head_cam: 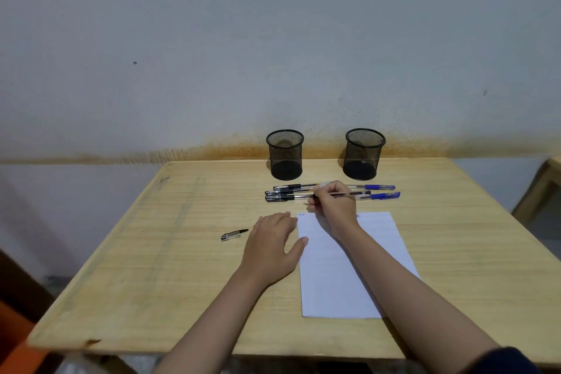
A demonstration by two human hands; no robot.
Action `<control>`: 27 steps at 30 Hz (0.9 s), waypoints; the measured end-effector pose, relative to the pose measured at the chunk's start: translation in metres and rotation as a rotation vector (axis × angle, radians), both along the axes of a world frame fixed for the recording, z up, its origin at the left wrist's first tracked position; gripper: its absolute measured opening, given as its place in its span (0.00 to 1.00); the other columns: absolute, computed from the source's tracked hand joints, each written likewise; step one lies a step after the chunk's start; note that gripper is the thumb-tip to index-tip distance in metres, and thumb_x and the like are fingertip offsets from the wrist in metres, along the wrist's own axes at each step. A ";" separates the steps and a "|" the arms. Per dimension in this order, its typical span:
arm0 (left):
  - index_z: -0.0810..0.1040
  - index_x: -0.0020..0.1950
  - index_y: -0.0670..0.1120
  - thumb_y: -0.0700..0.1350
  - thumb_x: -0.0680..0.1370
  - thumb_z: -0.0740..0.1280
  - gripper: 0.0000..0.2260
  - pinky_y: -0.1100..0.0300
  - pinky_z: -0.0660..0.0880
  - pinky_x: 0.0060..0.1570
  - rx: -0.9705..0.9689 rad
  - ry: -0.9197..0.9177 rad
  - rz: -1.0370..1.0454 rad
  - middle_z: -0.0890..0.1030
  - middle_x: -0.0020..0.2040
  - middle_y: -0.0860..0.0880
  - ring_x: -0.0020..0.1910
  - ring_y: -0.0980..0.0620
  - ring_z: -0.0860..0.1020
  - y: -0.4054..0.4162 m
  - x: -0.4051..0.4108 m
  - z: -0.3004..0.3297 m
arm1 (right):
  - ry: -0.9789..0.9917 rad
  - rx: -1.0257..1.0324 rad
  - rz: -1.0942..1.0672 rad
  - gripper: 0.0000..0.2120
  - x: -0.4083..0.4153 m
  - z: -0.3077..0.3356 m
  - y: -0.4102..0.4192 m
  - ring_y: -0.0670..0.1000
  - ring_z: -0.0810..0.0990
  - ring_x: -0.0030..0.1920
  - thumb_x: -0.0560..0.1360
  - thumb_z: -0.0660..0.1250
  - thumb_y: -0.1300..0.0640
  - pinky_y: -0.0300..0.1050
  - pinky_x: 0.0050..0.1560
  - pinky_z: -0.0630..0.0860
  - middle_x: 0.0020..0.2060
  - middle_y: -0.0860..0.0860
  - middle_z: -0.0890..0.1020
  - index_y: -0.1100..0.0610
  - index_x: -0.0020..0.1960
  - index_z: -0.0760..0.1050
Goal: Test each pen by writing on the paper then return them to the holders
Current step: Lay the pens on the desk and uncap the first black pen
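The left hand (274, 244) lies flat, fingers relaxed, on the table (151, 252) at the paper's (349, 267) left edge. The right hand (334, 206) pinches an uncapped pen (352, 194) over the paper's far left corner, barrel running left to right. Its cap (234, 234) lies left of the paper. Capped pens (288, 193) lie sideways beyond the paper; further off stand two mesh holders (285, 155).

A pale grey wall (273, 39) fills the upper half, with a rusty orange stain band (212, 150) just above the light wooden desk (151, 252). Part of another wooden piece (543, 188) shows at the right edge. Light is dim and even.
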State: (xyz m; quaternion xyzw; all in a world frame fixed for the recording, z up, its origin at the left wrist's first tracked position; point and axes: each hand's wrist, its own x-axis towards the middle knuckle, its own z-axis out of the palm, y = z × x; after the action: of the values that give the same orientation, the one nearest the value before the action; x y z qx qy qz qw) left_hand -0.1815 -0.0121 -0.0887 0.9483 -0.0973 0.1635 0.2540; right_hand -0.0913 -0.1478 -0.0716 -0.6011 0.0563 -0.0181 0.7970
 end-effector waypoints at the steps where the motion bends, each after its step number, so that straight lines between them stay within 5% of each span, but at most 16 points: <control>1: 0.77 0.58 0.46 0.52 0.75 0.65 0.16 0.58 0.65 0.59 -0.022 -0.057 0.038 0.79 0.58 0.50 0.58 0.50 0.74 0.002 -0.002 0.001 | -0.013 -0.013 0.027 0.07 -0.003 0.004 0.000 0.54 0.78 0.33 0.75 0.66 0.66 0.44 0.34 0.77 0.31 0.58 0.76 0.62 0.40 0.71; 4: 0.79 0.52 0.45 0.47 0.72 0.66 0.12 0.53 0.70 0.55 -0.037 -0.183 0.192 0.80 0.50 0.50 0.48 0.47 0.78 0.016 -0.015 0.003 | -0.101 -0.129 0.115 0.05 -0.014 0.013 -0.001 0.52 0.77 0.33 0.75 0.68 0.65 0.39 0.32 0.76 0.32 0.56 0.76 0.63 0.42 0.73; 7: 0.79 0.53 0.45 0.43 0.71 0.68 0.11 0.47 0.71 0.56 -0.011 -0.170 0.326 0.80 0.51 0.49 0.50 0.46 0.78 0.039 -0.019 -0.003 | -0.158 -0.304 0.193 0.03 -0.016 0.017 -0.004 0.54 0.80 0.39 0.73 0.71 0.63 0.43 0.40 0.79 0.36 0.56 0.80 0.62 0.42 0.77; 11: 0.80 0.56 0.42 0.41 0.73 0.69 0.13 0.51 0.72 0.50 -0.072 -0.082 0.443 0.80 0.53 0.46 0.52 0.42 0.77 0.067 -0.026 -0.006 | -0.129 -0.252 0.304 0.02 -0.029 0.019 -0.003 0.51 0.82 0.42 0.73 0.70 0.65 0.41 0.43 0.80 0.38 0.56 0.83 0.63 0.45 0.81; 14: 0.82 0.50 0.41 0.41 0.73 0.69 0.07 0.57 0.71 0.45 -0.187 0.008 0.458 0.81 0.49 0.46 0.51 0.42 0.76 0.072 -0.026 0.000 | -0.214 -0.370 0.324 0.03 -0.039 0.019 0.003 0.52 0.84 0.45 0.72 0.71 0.62 0.50 0.51 0.79 0.38 0.54 0.85 0.56 0.41 0.82; 17: 0.83 0.46 0.43 0.41 0.73 0.70 0.04 0.62 0.70 0.39 -0.300 0.027 0.433 0.81 0.45 0.48 0.46 0.48 0.78 0.070 -0.026 0.008 | -0.264 -0.392 0.371 0.05 -0.053 0.020 0.008 0.55 0.85 0.45 0.71 0.72 0.61 0.52 0.48 0.79 0.35 0.52 0.86 0.53 0.38 0.79; 22: 0.84 0.46 0.45 0.39 0.72 0.71 0.04 0.75 0.69 0.35 -0.464 0.006 0.295 0.82 0.42 0.53 0.40 0.60 0.78 0.062 -0.033 0.023 | -0.305 -0.323 0.423 0.03 -0.068 0.023 0.008 0.49 0.84 0.40 0.71 0.72 0.64 0.34 0.38 0.74 0.35 0.55 0.85 0.60 0.40 0.79; 27: 0.84 0.46 0.46 0.38 0.72 0.71 0.06 0.75 0.71 0.39 -0.533 -0.021 0.219 0.82 0.42 0.54 0.45 0.58 0.79 0.051 -0.043 0.033 | -0.320 -0.319 0.430 0.03 -0.076 0.029 0.005 0.47 0.84 0.38 0.72 0.71 0.65 0.32 0.37 0.74 0.35 0.55 0.85 0.61 0.40 0.79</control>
State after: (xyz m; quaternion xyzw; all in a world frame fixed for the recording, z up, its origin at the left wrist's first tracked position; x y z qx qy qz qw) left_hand -0.2245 0.0387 -0.0553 0.8513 0.0492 0.2197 0.4739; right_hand -0.1670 -0.1424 -0.0430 -0.7063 -0.2018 0.0481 0.6769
